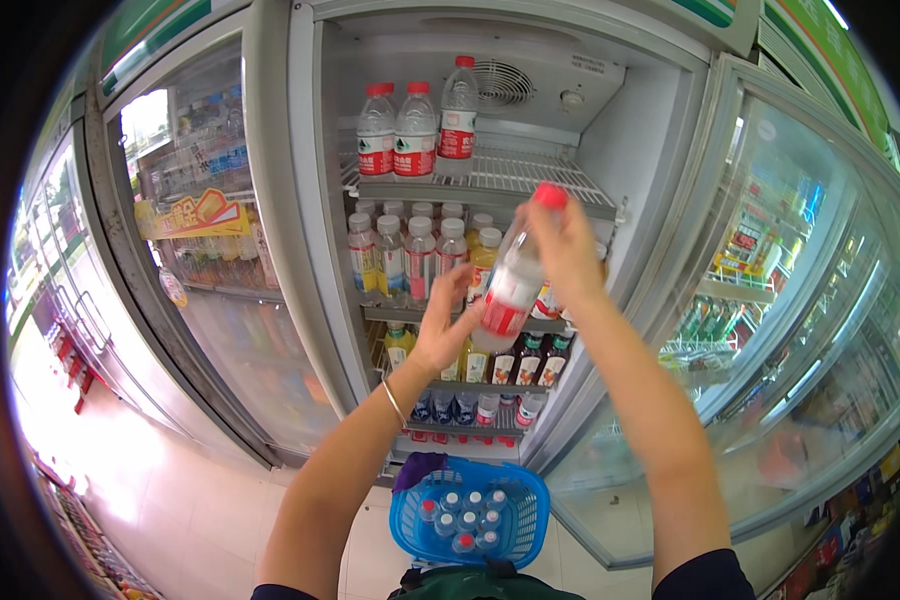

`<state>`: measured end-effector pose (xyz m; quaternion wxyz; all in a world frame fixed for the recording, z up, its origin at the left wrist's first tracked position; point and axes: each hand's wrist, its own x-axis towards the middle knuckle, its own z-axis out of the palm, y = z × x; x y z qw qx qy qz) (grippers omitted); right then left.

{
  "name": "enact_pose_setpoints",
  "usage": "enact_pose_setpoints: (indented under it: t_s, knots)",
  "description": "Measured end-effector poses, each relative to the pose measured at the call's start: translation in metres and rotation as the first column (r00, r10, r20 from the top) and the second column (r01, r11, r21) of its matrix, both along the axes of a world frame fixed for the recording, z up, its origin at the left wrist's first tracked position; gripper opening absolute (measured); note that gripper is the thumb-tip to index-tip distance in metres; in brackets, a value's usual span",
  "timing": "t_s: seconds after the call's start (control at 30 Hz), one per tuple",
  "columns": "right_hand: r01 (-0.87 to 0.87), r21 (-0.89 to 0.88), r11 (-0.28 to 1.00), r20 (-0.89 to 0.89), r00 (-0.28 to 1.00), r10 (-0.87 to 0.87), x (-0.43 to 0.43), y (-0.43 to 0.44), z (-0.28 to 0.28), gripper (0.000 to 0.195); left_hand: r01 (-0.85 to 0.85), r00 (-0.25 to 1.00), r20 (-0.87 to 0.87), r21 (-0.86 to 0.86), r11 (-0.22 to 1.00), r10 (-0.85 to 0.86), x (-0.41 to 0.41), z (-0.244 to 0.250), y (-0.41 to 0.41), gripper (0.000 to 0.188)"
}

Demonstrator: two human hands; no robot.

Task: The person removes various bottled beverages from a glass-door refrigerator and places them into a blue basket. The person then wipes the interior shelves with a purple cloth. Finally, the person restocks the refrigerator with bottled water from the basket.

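My right hand (pixel 568 251) grips a clear plastic water bottle (pixel 516 289) by its upper part, just below the red cap. The bottle tilts, its base toward the lower left, in front of the open drinks cooler. Beside its red-and-white label is my left hand (pixel 444 322), fingers spread and thumb at the bottle's edge; whether they touch is unclear. On the top wire shelf (pixel 525 174), several similar red-capped bottles (pixel 415 135) stand upright at the left and middle. Below me sits a blue plastic basket (pixel 529 517) holding several small bottles (pixel 466 521) with white or red caps.
Lower shelves hold rows of drinks, including white-capped bottles (pixel 420 255) and dark bottles (pixel 529 360). The glass door (pixel 727 315) swings open on the right. A closed cooler door (pixel 202 225) stands at left. A purple cloth (pixel 418 471) hangs over the basket's rim.
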<state>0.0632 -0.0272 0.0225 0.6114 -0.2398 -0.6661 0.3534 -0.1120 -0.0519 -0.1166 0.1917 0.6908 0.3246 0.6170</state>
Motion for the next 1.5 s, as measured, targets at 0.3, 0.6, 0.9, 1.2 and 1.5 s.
enact_pose_setpoints:
  t_s: [0.3,0.6,0.9,1.2,1.5]
  knots:
    - [-0.1,-0.21,0.973,0.29,0.944,0.16,0.013,-0.061,-0.2,0.033,-0.106,0.977,-0.213,-0.453,0.885,0.008,0.032,-0.114,-0.073,0.083]
    - [0.202,0.062,0.977,0.758,0.628,-0.178,0.06,-0.099,-0.309,0.038,0.037,0.989,-0.078,-0.706,0.707,-0.13,0.077,-0.239,-0.104,0.085]
    - [0.325,0.016,0.945,0.86,0.479,-0.179,0.103,-0.133,-0.395,0.034,0.103,0.949,-0.127,-0.741,0.663,-0.29,0.12,-0.328,-0.122,0.075]
    - [0.433,-0.249,0.866,0.907,0.419,0.051,0.137,-0.141,-0.537,0.036,-0.022,0.838,-0.316,-0.835,0.55,-0.445,0.127,-0.42,-0.142,0.068]
    - [0.454,-0.414,0.789,0.904,0.305,0.299,0.13,-0.148,-0.605,0.035,-0.178,0.666,-0.527,-0.8,0.573,-0.529,0.15,-0.455,-0.145,0.07]
